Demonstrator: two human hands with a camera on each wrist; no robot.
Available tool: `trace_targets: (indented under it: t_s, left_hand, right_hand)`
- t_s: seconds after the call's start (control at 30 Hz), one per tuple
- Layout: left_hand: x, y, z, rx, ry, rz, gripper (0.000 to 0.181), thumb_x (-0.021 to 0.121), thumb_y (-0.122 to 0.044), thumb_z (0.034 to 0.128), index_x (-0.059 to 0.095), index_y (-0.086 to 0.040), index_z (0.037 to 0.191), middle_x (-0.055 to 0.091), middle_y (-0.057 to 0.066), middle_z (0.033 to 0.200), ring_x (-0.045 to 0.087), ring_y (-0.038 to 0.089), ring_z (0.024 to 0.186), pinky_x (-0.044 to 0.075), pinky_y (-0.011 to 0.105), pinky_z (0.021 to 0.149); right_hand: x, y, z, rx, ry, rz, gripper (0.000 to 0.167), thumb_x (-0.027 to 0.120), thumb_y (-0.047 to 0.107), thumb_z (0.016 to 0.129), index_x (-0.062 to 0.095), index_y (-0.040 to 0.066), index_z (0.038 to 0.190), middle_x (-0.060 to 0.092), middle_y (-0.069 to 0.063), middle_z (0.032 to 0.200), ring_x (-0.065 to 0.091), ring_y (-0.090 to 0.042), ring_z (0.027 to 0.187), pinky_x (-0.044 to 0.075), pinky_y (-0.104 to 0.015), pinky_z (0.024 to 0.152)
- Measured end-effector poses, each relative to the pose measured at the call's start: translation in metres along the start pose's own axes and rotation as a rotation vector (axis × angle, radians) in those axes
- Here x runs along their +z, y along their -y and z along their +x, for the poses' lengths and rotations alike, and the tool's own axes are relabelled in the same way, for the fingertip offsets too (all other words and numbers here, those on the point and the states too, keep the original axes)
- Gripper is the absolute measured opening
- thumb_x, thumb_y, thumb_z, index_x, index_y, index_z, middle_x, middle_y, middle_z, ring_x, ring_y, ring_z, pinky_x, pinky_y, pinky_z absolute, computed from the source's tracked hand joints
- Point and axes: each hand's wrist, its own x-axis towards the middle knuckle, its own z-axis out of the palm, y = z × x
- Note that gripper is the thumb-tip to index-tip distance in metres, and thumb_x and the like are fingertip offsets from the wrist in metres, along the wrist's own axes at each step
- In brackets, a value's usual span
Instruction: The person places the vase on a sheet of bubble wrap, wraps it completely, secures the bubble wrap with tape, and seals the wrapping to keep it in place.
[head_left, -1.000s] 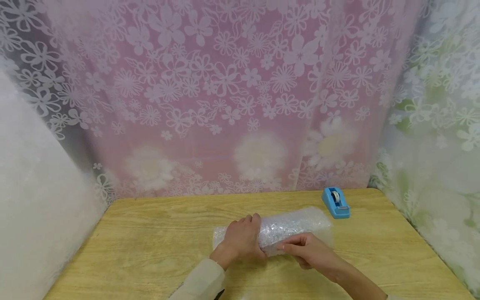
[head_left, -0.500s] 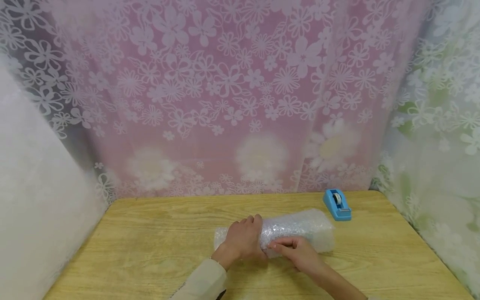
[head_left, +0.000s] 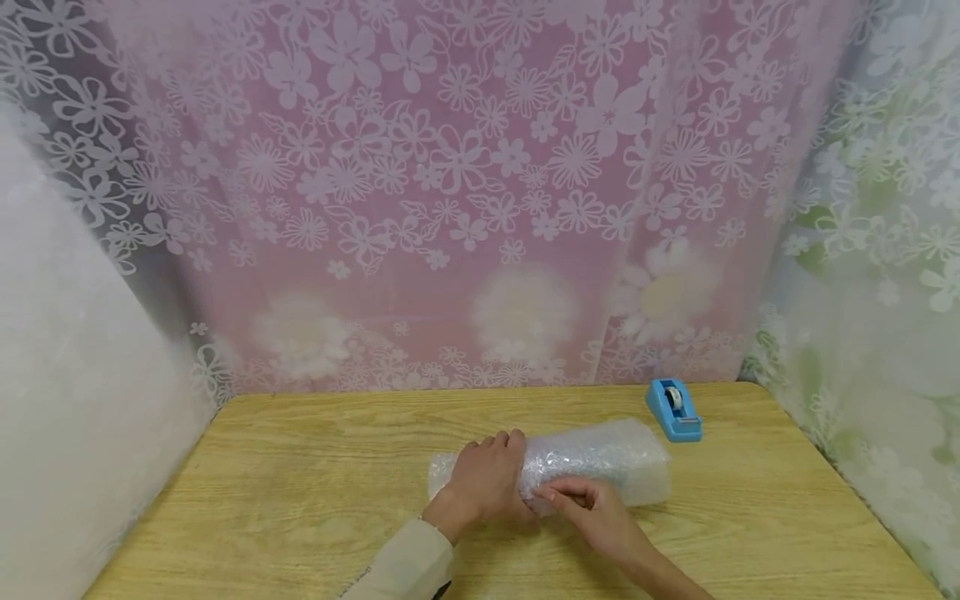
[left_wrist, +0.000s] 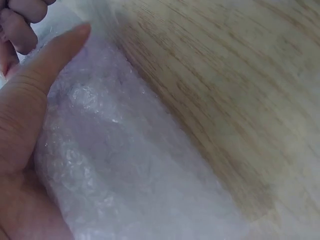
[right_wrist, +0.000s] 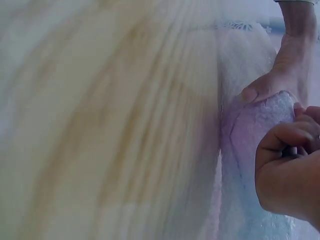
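A roll of bubble wrap (head_left: 592, 457) lies across the front middle of the table, with a pinkish and bluish tint showing through from inside. My left hand (head_left: 489, 477) grips it left of its middle, the thumb along the near side, as the left wrist view also shows on the bubble wrap (left_wrist: 120, 150). Just right of it, my right hand (head_left: 592, 512) has thumb and forefinger together at the wrap's near side, pinching there. In the right wrist view the right hand's (right_wrist: 290, 165) fingers are curled. What is wrapped inside cannot be made out.
A blue tape dispenser (head_left: 673, 410) with a roll of tape stands behind the right end of the wrap. The wooden table (head_left: 300, 492) ends at a pink flowered curtain (head_left: 420, 208). Pale sheets hang at both sides.
My right hand has slid left along the near side of the wrap, closer to the left hand. The left hand keeps its grip and the roll stays in place.
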Motion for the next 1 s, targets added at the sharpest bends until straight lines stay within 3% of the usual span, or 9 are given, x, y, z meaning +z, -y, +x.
trace_targets:
  t_s: [0.07, 0.2, 0.27, 0.43, 0.53, 0.63, 0.77, 0.9, 1.0]
  left_hand:
    - [0.000, 0.000, 0.000, 0.009, 0.002, 0.004, 0.081, 0.079, -0.069, 0.0541, 0.044, -0.013, 0.100, 0.050, -0.001, 0.085, 0.055, 0.017, 0.077, 0.045, 0.033, 0.064]
    - [0.000, -0.002, 0.001, 0.024, 0.003, 0.023, 0.078, 0.076, -0.071, 0.0579, 0.045, -0.013, 0.101, 0.049, -0.001, 0.085, 0.054, 0.016, 0.076, 0.045, 0.032, 0.063]
    - [0.000, -0.003, 0.001, 0.023, 0.010, 0.026, 0.075, 0.075, -0.068, 0.0603, 0.045, -0.013, 0.102, 0.048, -0.001, 0.084, 0.053, 0.015, 0.075, 0.044, 0.032, 0.063]
    - [-0.002, -0.005, 0.003, -0.010, 0.054, 0.010, 0.074, 0.075, -0.065, 0.0628, 0.045, -0.013, 0.104, 0.048, -0.001, 0.086, 0.053, 0.016, 0.077, 0.045, 0.033, 0.066]
    - [-0.003, -0.006, 0.003, -0.031, 0.059, -0.005, 0.073, 0.076, -0.064, 0.0627, 0.043, -0.013, 0.103, 0.047, 0.000, 0.086, 0.052, 0.016, 0.076, 0.044, 0.033, 0.066]
    - [-0.003, -0.007, 0.002, -0.034, 0.053, -0.002, 0.073, 0.076, -0.065, 0.0624, 0.043, -0.012, 0.101, 0.046, 0.000, 0.084, 0.051, 0.016, 0.074, 0.043, 0.032, 0.064]
    - [-0.001, -0.009, 0.001, -0.031, 0.048, 0.003, 0.073, 0.076, -0.065, 0.0622, 0.042, -0.012, 0.100, 0.044, 0.000, 0.083, 0.050, 0.016, 0.073, 0.042, 0.032, 0.062]
    - [0.001, -0.012, -0.001, -0.048, 0.023, 0.020, 0.072, 0.076, -0.064, 0.0619, 0.042, -0.012, 0.099, 0.045, 0.000, 0.083, 0.052, 0.018, 0.075, 0.043, 0.034, 0.063]
    - [0.002, -0.013, -0.002, -0.060, -0.013, 0.042, 0.072, 0.076, -0.064, 0.0607, 0.043, -0.011, 0.098, 0.046, 0.001, 0.082, 0.053, 0.020, 0.076, 0.044, 0.035, 0.063]
  right_hand:
    - [-0.002, -0.001, -0.001, -0.006, 0.035, 0.004, 0.030, 0.056, 0.025, 0.097, 0.068, 0.003, 0.113, 0.067, -0.011, 0.101, 0.033, -0.004, 0.045, 0.035, -0.020, 0.043]
    - [-0.008, 0.001, -0.006, 0.014, 0.099, 0.006, 0.032, 0.052, 0.027, 0.099, 0.065, 0.004, 0.118, 0.062, -0.008, 0.081, 0.028, -0.005, 0.040, 0.032, -0.021, 0.038]
    - [-0.011, 0.002, -0.008, 0.005, 0.102, -0.017, 0.031, 0.053, 0.025, 0.098, 0.065, 0.003, 0.118, 0.062, -0.007, 0.081, 0.034, -0.005, 0.045, 0.035, -0.022, 0.041]
    - [-0.010, 0.011, -0.012, 0.069, 0.037, -0.012, 0.030, 0.060, 0.024, 0.094, 0.068, 0.000, 0.111, 0.064, -0.003, 0.084, 0.036, -0.004, 0.049, 0.035, -0.020, 0.044]
    - [-0.005, 0.016, -0.010, 0.131, -0.011, 0.007, 0.032, 0.064, 0.029, 0.091, 0.071, 0.001, 0.106, 0.056, 0.002, 0.065, 0.030, -0.004, 0.044, 0.030, -0.019, 0.042]
    - [0.000, 0.016, -0.007, 0.163, -0.041, -0.007, 0.032, 0.066, 0.031, 0.090, 0.072, 0.002, 0.103, 0.049, 0.005, 0.057, 0.029, -0.005, 0.043, 0.029, -0.019, 0.041]
    - [0.002, 0.015, -0.006, 0.183, -0.066, -0.051, 0.029, 0.066, 0.028, 0.090, 0.073, 0.002, 0.100, 0.059, 0.003, 0.067, 0.035, -0.005, 0.048, 0.033, -0.020, 0.044]
    - [0.003, 0.019, -0.006, 0.167, -0.085, -0.120, 0.026, 0.067, 0.026, 0.089, 0.073, 0.002, 0.096, 0.068, -0.003, 0.085, 0.053, -0.009, 0.070, 0.044, -0.025, 0.060]
    - [0.003, 0.024, -0.003, 0.160, -0.091, -0.172, 0.023, 0.068, 0.024, 0.088, 0.074, 0.003, 0.093, 0.070, -0.004, 0.092, 0.055, -0.013, 0.082, 0.045, -0.028, 0.069]
